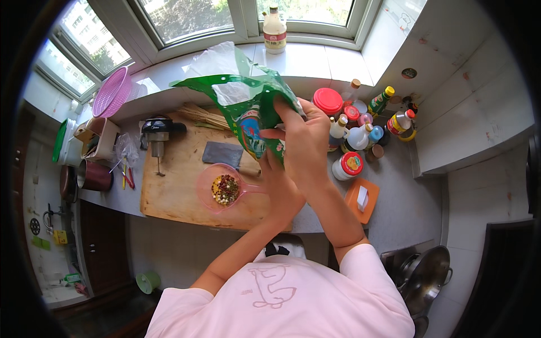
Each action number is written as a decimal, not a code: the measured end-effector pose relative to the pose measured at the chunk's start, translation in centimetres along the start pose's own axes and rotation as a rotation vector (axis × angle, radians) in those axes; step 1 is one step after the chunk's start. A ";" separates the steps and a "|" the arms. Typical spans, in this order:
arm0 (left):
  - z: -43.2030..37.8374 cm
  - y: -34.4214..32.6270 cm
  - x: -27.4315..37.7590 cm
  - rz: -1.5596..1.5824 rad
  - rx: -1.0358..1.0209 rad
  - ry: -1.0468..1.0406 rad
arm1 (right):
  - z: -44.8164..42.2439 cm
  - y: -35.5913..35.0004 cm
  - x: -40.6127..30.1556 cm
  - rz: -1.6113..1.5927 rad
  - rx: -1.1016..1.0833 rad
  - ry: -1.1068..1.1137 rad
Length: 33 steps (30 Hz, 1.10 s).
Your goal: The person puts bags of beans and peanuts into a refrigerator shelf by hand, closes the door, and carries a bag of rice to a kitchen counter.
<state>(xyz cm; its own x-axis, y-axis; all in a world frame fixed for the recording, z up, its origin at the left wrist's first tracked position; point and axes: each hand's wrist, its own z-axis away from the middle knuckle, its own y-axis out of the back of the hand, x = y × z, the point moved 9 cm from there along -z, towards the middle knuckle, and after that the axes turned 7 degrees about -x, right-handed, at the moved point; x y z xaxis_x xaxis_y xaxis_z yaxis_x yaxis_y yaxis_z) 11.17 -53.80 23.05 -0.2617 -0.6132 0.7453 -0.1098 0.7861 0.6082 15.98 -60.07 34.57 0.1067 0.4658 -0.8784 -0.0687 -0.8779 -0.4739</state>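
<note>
Above the wooden board, my right hand [306, 139] grips the edge of a green printed plastic bag [224, 86] near its opening. My left hand [277, 181] is lower, against the bag's bottom; its fingertips are partly hidden behind the bag. Whatever the bag holds cannot be seen. Left of my left hand, a pink translucent plastic ladle [203, 186] lies on the board, its handle reaching towards my wrist. Mixed beans and grains [225, 190] in several colours sit in its bowl. Behind it rests a cleaver [222, 154] with a wooden handle, partly covered by the bag and hand.
A hand blender head [158, 126] and dried stalks [203, 116] occupy the wooden cutting board [169, 198]. Bottles and a red-lidded jar [347, 166] crowd the right, near an orange board [365, 198]. A pink basket [112, 93] and a sauce jug [274, 34] stand by the windows.
</note>
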 end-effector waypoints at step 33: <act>30.4 45.1 -23.6 -0.004 0.594 0.279 | 21.9 -26.5 16.9 0.126 -0.466 0.018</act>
<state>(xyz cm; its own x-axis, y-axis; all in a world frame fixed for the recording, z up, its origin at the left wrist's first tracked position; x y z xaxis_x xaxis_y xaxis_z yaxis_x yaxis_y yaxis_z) -16.71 -1.49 24.60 -0.0110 -0.5502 0.8349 -0.6423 0.6438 0.4158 -2.08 -26.54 30.97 0.1435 0.3542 -0.9241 0.3688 -0.8856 -0.2822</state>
